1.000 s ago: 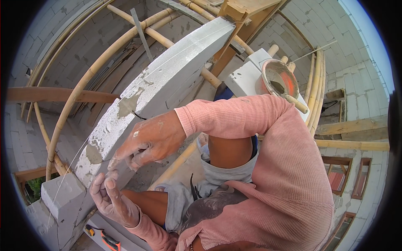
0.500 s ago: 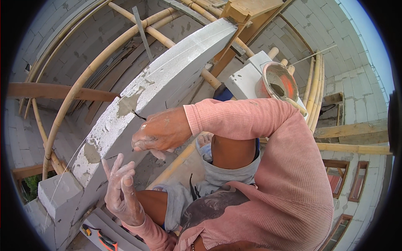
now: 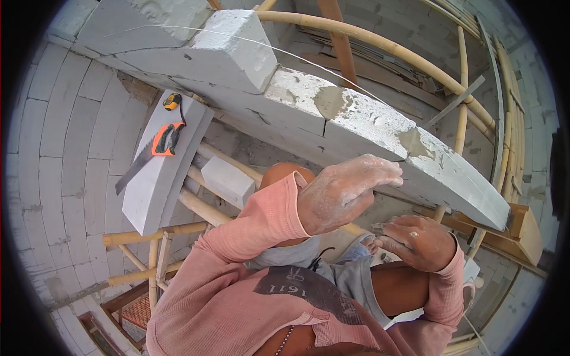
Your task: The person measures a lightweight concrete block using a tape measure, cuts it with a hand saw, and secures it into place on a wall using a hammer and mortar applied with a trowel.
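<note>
My left hand [image 3: 349, 194], dusted with mortar, reaches rightward with its fingers stretched out. Its fingertips overlap the near face of a low wall of pale blocks [image 3: 377, 123]; whether they touch it I cannot tell. Lower and to the right, over my knee, is my right hand [image 3: 417, 242], back upward, fingers loosely bent and pointing left, with nothing visible in it. Grey mortar patches [image 3: 330, 102] cover parts of the wall's rough white top. A thin white string [image 3: 272, 45] runs along above it. One taller block [image 3: 237, 44] rises at the wall's left end.
At left, a handsaw [image 3: 160, 141] with an orange and black handle and a yellow-black tape measure [image 3: 171, 102] lie on a pale block [image 3: 142, 204]. A smaller block [image 3: 227, 181] rests on bamboo poles. Bamboo scaffolding [image 3: 380, 38] stands behind the wall; a wooden box form [image 3: 523, 232] is at right.
The view has swung toward the left, bringing the saw and tape measure fully in. My left hand has gone from raised, spread fingers to reaching right; my right hand has drawn back from the wall.
</note>
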`<act>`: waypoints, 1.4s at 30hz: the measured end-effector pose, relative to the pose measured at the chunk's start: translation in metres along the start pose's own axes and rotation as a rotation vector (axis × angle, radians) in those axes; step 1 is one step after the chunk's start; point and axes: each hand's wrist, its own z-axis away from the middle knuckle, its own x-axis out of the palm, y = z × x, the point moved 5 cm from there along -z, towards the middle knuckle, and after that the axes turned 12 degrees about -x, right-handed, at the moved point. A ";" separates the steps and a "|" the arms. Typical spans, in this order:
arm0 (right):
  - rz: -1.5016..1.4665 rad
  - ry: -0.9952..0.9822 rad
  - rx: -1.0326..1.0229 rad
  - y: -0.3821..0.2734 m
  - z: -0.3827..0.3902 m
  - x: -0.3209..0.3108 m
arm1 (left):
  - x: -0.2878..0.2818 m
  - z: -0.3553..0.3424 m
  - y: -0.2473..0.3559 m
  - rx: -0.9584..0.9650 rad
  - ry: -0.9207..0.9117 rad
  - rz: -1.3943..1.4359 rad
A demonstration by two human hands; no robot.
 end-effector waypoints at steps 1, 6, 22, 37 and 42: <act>0.031 -0.018 -0.037 -0.002 -0.001 0.005 | 0.003 0.002 -0.007 -0.023 0.064 0.066; 0.076 -0.179 0.032 -0.011 -0.012 0.013 | -0.008 0.017 -0.001 -0.106 0.063 0.124; -0.006 -0.301 0.027 0.008 -0.063 0.022 | -0.046 0.055 0.004 0.154 0.061 -0.056; -0.038 -0.180 0.007 0.011 -0.045 0.028 | -0.008 0.057 -0.009 -0.039 -0.424 -0.486; 0.025 -0.218 0.041 0.016 -0.038 0.031 | -0.012 0.048 -0.001 -0.014 -0.412 -0.542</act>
